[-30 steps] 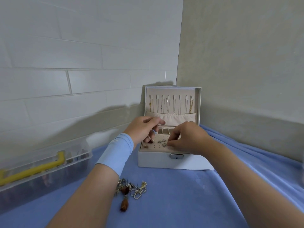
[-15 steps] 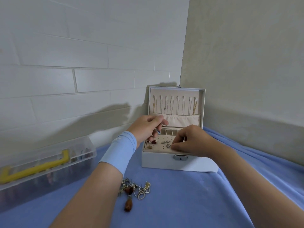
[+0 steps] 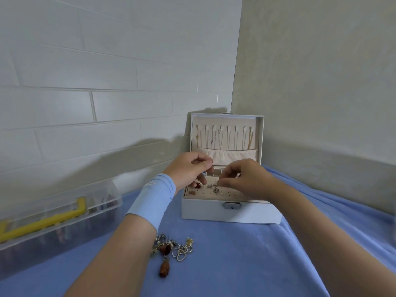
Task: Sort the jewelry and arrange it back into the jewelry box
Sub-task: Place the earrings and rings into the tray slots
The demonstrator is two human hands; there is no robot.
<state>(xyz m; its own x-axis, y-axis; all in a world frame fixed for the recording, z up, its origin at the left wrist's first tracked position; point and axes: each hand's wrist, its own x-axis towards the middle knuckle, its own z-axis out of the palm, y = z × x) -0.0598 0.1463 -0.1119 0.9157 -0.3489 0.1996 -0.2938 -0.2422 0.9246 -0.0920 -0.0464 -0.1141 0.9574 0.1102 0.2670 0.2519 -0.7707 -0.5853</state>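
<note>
A white jewelry box (image 3: 229, 213) stands open on the blue cloth, with necklaces (image 3: 224, 137) hanging in its raised lid. Several small earrings (image 3: 215, 188) sit on its beige perforated tray. My left hand (image 3: 190, 169) hovers over the tray's left part and pinches a tiny earring piece (image 3: 212, 166) between thumb and forefinger. My right hand (image 3: 246, 179) is over the tray's right part, its fingertips pinched together just above the earrings; what they hold is too small to make out. A pile of loose earrings and pendants (image 3: 171, 251) lies on the cloth in front of the box.
A clear plastic organiser case (image 3: 53, 221) with a yellow handle sits at the left against the tiled wall (image 3: 85, 82). The box stands in the corner next to a beige wall (image 3: 321, 82). The blue cloth (image 3: 246, 264) covers the surface.
Both hands have lifted slightly off the tray, and my left hand now holds a small piece up by its fingertips. The view has shifted so the box appears lower.
</note>
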